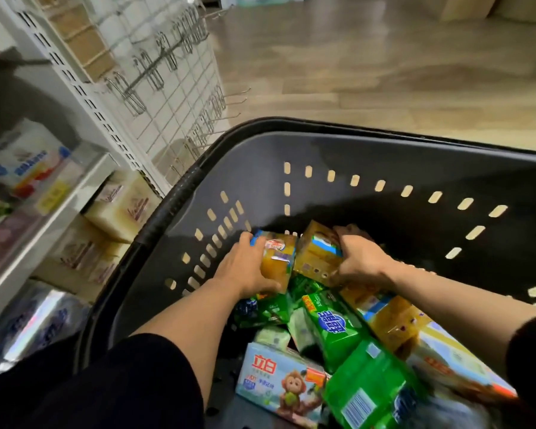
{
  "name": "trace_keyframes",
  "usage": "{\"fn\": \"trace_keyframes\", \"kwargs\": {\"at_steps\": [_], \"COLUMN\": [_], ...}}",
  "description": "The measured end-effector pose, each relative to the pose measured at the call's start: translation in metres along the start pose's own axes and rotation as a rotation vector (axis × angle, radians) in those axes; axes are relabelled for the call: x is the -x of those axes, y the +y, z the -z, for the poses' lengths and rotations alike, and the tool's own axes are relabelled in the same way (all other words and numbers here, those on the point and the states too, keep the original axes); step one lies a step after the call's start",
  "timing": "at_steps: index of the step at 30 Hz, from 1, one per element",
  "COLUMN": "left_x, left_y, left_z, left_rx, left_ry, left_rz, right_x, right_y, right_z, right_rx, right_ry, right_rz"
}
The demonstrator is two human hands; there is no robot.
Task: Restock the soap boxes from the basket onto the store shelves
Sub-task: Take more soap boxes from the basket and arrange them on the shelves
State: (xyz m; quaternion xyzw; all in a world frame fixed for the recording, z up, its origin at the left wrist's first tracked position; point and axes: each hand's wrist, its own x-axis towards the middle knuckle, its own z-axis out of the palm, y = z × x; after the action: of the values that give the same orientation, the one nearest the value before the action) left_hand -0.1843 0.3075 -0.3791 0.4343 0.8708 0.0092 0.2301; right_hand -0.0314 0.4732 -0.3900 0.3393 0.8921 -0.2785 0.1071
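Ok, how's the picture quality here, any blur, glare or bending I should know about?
Head view: wide-angle bending curves the basket rim and tilts the shelves; the shelf goods at left and the lower right corner are smeared; glare streaks the wrapped packs at lower left; the basket's far inside is in deep shadow; the left hand, right hand and the soap boxes they grip are fairly sharp.

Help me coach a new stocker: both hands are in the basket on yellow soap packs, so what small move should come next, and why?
Probably lift both packs out and swing left to the shelf. The left hand and right hand each already grip a yellow soap pack inside the basket.
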Motion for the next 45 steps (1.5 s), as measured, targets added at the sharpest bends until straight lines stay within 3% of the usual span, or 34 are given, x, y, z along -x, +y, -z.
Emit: {"fn": "trace_keyframes", "kwargs": {"at_steps": [3,7,12,17,21,29,35,42,45], "left_x": [0.001,0.003,0.003,0.009,0.02,0.087,0.154,0.245,0.295], "left_y": [0.012,0.023,0.029,0.031,0.03,0.023,0.017,-0.019,-0.051], "left_z": [-0.006,-0.014,-0.008,0.006,0.029,0.104,0.131,0.144,0.139], "left_rx": [0.166,0.098,0.108,0.085,0.008,-0.143,0.049,0.147,0.07], "left_ry": [0.039,0.149,0.258,0.316,0.303,0.471,0.696,1.191,1.278], "left_rz": [0.191,0.308,0.352,0.319,0.276,0.012,-0.042,-0.108,-0.077], "right_x": [-0.004,-0.005,-0.005,-0.013,-0.002,0.045,0.074,0.128,0.145], "right_y": [0.0,-0.003,-0.009,-0.02,-0.028,-0.055,-0.085,-0.17,-0.221], "right_z": [0.001,-0.008,-0.014,-0.011,-0.004,0.032,0.079,0.123,0.115], "right_rx": [-0.021,-0.068,-0.237,-0.367,-0.504,-0.546,-0.636,-0.876,-0.881], "right_ry": [-0.033,-0.052,0.183,0.14,0.262,0.642,0.842,0.716,0.615], "right_rz": [-0.065,-0.09,-0.259,-0.435,-0.443,0.066,0.455,0.851,1.037]}}
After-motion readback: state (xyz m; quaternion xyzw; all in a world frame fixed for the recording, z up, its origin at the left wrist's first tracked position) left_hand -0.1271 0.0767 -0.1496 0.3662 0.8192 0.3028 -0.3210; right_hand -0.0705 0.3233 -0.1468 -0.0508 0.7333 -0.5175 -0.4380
